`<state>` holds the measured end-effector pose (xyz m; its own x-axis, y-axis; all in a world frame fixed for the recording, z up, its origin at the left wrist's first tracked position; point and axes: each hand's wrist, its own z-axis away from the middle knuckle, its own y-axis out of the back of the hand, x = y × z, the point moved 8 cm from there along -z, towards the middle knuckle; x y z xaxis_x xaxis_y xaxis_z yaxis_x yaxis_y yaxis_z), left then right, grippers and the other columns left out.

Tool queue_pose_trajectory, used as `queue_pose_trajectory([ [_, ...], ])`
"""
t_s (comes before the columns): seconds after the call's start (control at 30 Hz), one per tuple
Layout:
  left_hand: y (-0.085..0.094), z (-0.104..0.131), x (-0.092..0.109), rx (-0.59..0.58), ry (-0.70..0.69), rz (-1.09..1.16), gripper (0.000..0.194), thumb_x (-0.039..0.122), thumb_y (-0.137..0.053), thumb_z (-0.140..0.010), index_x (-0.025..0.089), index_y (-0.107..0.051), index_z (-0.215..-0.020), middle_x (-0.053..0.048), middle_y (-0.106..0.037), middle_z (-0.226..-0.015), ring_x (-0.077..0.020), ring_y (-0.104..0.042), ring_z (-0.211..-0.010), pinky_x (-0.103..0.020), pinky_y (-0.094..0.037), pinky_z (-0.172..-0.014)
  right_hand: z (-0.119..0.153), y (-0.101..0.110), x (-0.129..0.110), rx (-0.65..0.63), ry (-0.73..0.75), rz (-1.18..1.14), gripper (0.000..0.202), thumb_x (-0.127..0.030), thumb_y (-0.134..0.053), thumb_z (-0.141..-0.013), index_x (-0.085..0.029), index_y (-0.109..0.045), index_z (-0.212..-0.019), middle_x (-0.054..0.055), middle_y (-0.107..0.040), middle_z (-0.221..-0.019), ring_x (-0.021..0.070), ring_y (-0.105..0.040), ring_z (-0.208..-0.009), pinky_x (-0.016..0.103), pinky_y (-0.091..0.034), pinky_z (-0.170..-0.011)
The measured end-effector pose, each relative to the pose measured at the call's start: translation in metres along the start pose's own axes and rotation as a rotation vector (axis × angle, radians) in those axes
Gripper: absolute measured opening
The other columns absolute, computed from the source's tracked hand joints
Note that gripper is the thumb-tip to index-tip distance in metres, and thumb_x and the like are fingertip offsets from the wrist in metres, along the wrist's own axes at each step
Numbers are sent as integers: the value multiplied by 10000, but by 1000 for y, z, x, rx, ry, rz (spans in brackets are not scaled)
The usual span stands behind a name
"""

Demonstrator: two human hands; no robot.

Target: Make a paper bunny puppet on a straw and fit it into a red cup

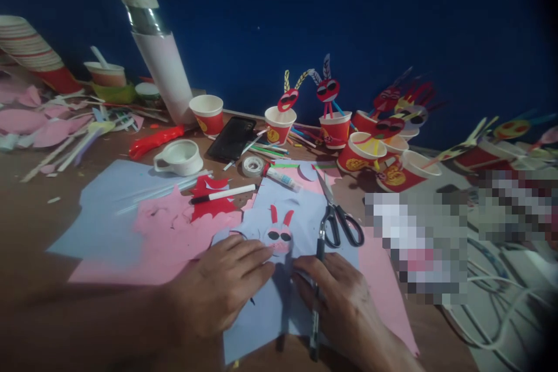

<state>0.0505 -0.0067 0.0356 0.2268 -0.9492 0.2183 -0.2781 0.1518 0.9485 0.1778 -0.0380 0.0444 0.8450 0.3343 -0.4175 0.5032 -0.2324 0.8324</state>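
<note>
The left hand (226, 282), fingers extended, lies beside the small face (279, 229) on the paper (257, 325); the right hand (344, 296), half curled, holds a pen (314, 314). Apparently the face is being positioned; shifting it calls for light fingertips.

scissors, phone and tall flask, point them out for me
Scissors (333, 205): head view, near the pivot.
Phone (232, 138): head view, middle of its dark face.
Tall flask (163, 72): head view, middle of its pale body.
</note>
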Motion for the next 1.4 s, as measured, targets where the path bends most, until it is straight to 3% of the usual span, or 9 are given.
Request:
queue_pose_trajectory([
  [0.2, 2, -4, -8, -4, -24, 11, 401, 77, -369, -823, 142, -506, -1194, -93, -584, -1236, -251, -500, -1091, -408, -370, -910, 0, 1, 11, -53, -90, -179, 153, -217, -489, -889, -213, -546, -1032, 24, -666, -771, 162, -603, -666, 275, -461, -595],
  [0.4, -6, -8, -12, -6, 10, 48, 420, 106, -372, -852, 122, -457, -1263, -106, -585, -1202, -254, -497, -1033, -410, -362, -875, 6, 1, 41, 109, -276, -496, 545, -585, -272, -913, -211, -434, -1275, -2, -640, -646, 150, -590, -525, 268, -501, -530],
  [0.5, -7, -13, -14, -37, 89, 29, 416, 138, -428, -854, 152, -460, -1269, -78, -589, -1195, -234, -507, -994, -390, -372, -851, 13, 9, 58, 229, -354, -525, 646, -666, -193, -872, -222, -536, -1191, 22, -651, -638, 184, -626, -531, 292, -511, -497],
  [0.6, -7, -20, -13, -96, 135, -23, 377, 146, -459, -852, 178, -506, -1224, -47, -567, -1238, -219, -506, -973, -380, -375, -819, 13, 26, 63, 233, -388, -439, 665, -715, -239, -831, -234, -663, -1004, 69, -703, -797, 232, -676, -686, 336, -546, -603],
  [0.73, -8, -26, -11, -111, 85, -67, 328, 157, -458, -870, 174, -540, -1186, -36, -546, -1274, -217, -496, -945, -380, -370, -773, 5, 38, 62, 82, -549, -381, 282, -434, -492, -875, -264, -654, -1032, 43, -728, -864, 214, -691, -815, 260, -548, -640],
  [0.87, -10, -27, -15, -84, 76, -23, 292, 176, -490, -869, 197, -562, -1152, -29, -571, -1241, -201, -492, -904, -368, -362, -752, -9, 30, 54, 68, -590, -432, 149, -321, -590, -838, -282, -636, -974, -6, -724, -765, 153, -695, -706, 195, -555, -610],
  [1.13, -6, -29, -17, -6, 52, 24, 295, 184, -408, -921, 203, -565, -1170, -23, -612, -1185, -195, -504, -864, -365, -350, -742, -24, -2, 56, 71, -585, -466, 57, -215, -637, -776, -230, -593, -809, -31, -696, -640, 114, -651, -522, 153, -515, -451],
  [1.27, -8, -31, -20, 15, 72, 16, 268, 212, -407, -932, 229, -587, -1130, -5, -628, -1152, -189, -505, -828, -365, -352, -716, -20, -9, 59, 74, -621, -419, 88, -261, -616, -788, -223, -551, -743, -34, -649, -548, 105, -588, -434, 151, -382, -319],
  [1.4, -9, -32, -20, 33, 73, 0, 274, 248, -376, -951, 232, -611, -1089, 8, -638, -1122, -187, -503, -803, -368, -349, -688, -19, -10, 54, 100, -607, -357, 102, -275, -604, -791, -222, -536, -737, -23, -651, -564, 103, -576, -430, 173, -349, -327],
])
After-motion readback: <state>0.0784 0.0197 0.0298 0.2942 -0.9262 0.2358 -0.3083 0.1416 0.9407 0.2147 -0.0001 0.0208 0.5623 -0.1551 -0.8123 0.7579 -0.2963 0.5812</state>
